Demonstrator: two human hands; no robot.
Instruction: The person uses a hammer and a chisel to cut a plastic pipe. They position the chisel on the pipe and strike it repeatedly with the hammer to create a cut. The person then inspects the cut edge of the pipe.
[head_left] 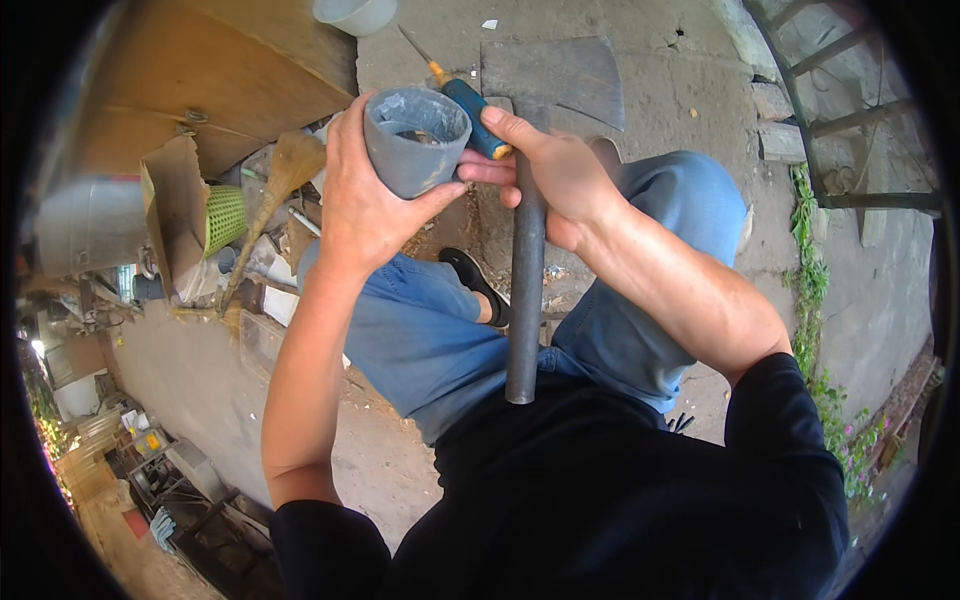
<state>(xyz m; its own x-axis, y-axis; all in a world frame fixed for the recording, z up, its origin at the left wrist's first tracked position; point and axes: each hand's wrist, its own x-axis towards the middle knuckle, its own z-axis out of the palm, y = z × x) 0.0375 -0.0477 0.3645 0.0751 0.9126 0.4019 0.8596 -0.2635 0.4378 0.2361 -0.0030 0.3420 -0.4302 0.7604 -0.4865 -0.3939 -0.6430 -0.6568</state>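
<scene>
Black shirt cloth (600, 480) fills the bottom of the frame; at upper centre the left hand (352, 195) curls around a grey cup (412, 168), its mouth toward the camera. Just right of it, the right hand (565, 175) pinches a blue-handled tool (468, 100); whether it also grips the dark pipe (525, 300) I cannot tell. The step seems to be steadying cup and tool together, and the next move calls for a firm left hold.

A grey, round cup (417, 150) was held up with its open mouth visible, pale smears streaking the inner wall. Just beside its rim slanted a screwdriver (468, 104), blue-and-orange-handled, its thin shaft pointing up-left. A dark pipe (525, 310) ran lengthwise below the handle.
</scene>
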